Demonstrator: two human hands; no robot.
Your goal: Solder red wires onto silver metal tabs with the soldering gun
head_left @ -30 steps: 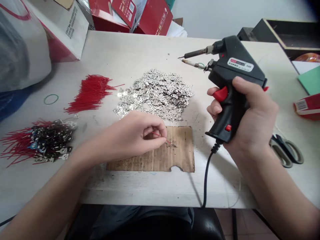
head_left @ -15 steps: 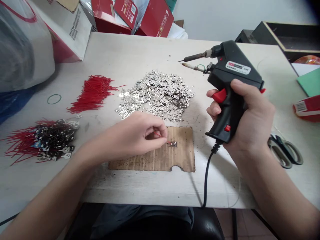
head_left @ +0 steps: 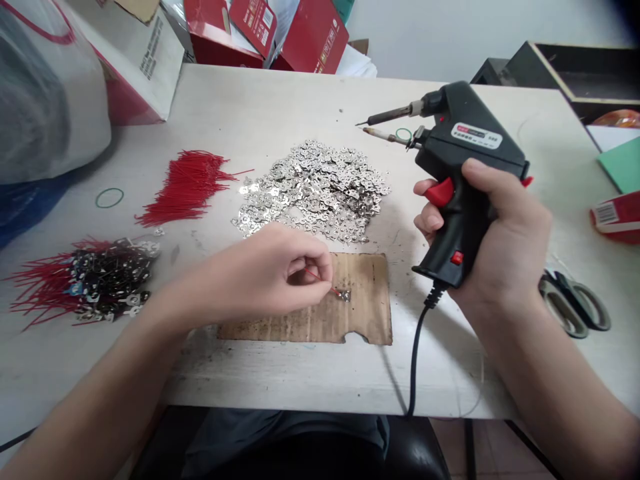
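Left hand (head_left: 285, 270): thumb and fingers were pinched together on one red wire (head_left: 313, 273). Metal tab (head_left: 345, 295), one, small: sat at the wire's far end, over the cardboard sheet (head_left: 370, 280); whether it touched the sheet could not be told. Right hand (head_left: 510, 233): was wrapped round the grip of a black soldering gun (head_left: 487, 160), raised, its tip pointing left. Pile of loose metal tabs (head_left: 320, 190): lay just beyond the cardboard. Bundle of red wires (head_left: 183, 187): lay left of that pile. Scissors (head_left: 595, 310): lay near the right wrist.
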